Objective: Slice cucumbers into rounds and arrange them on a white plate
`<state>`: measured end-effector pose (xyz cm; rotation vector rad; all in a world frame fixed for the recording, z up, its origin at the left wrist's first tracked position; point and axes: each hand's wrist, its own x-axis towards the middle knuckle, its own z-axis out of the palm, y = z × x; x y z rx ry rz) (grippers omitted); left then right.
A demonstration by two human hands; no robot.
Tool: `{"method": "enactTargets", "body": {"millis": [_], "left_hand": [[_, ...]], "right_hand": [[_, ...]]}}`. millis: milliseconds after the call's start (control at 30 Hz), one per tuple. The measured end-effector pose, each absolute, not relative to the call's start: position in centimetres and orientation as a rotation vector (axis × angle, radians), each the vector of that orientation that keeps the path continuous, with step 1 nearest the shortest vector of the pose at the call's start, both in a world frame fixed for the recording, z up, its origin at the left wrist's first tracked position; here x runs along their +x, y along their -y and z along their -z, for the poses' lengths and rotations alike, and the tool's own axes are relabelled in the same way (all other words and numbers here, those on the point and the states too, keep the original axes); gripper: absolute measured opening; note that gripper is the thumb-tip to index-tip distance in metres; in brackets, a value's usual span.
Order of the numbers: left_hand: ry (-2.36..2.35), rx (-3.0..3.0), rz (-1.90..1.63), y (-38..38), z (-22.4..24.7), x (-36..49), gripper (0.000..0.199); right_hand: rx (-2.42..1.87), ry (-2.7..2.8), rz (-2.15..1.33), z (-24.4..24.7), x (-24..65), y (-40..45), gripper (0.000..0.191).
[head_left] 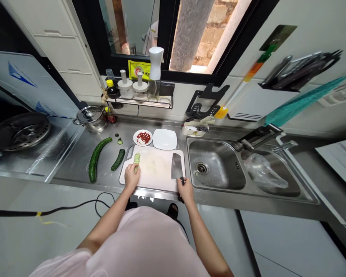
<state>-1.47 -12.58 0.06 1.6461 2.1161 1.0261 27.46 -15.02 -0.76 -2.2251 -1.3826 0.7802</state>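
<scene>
On the white cutting board (157,181), a short row of cucumber slices (137,157) lies at the left. My left hand (132,177) has its fingers closed at the near end of this row, covering part of it. My right hand (186,190) grips the black handle of a cleaver (177,165), whose broad blade rests flat over the board's right side. Left of the board lie a piece of cucumber (118,160) and a long whole cucumber (98,159), with small cucumber trimmings (120,141) behind them.
Behind the board stand a dish of chopped red pieces (143,137) and a white square plate (165,139). A steel sink (219,169) adjoins on the right, with a plastic bag (265,171) in its second basin. A lidded pot (91,118) sits back left, below a spice rack (141,103).
</scene>
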Motion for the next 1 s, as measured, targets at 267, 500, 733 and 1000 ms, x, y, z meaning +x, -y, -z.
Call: {"method": "enactTargets", "body": {"millis": [267,500,733,1000], "left_hand": [[-1.942,1.563,-1.068,8.6,-0.5,2.1,0.02],[-1.894,1.389,-0.921,4.0,0.5,3.4,0.031],[-1.914,1.317,-0.744,0.3,1.0,3.8,0.037],[-1.757,0.955,-0.699,-2.8,1.3,5.0,0.052]], "right_hand": [[-2.636,1.761,-0.538,-1.5,27.0,14.5,0.043],[-2.643,1.911,-0.557,-2.7,26.7,14.0,0.039],[-2.505,1.977,-0.533,-4.4,28.1,10.1,0.043],[-2.413,1.822,-0.625,-4.1,28.1,-0.6,0.038]]}}
